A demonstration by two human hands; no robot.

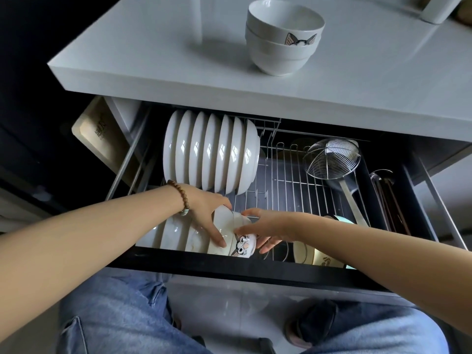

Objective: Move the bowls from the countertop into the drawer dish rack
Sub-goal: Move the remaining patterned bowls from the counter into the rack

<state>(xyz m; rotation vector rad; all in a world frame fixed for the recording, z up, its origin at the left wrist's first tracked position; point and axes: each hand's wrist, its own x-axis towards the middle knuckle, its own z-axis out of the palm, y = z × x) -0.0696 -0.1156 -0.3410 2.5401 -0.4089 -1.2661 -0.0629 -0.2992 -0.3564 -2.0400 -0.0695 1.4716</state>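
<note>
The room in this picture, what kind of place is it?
Most likely a home kitchen. A pull-out drawer dish rack under a pale countertop holds white plates on edge and a wire skimmer, and stacked bowls stand on the countertop.

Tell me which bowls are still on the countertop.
The stack of white bowls, nested upright on the countertop, with cat ears printed on one. All other bowls stand on edge in the drawer rack.

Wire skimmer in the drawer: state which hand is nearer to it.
Right. The right hand lies below-left of the wire skimmer, on the cat-face bowl; the left hand is farther left.
</note>
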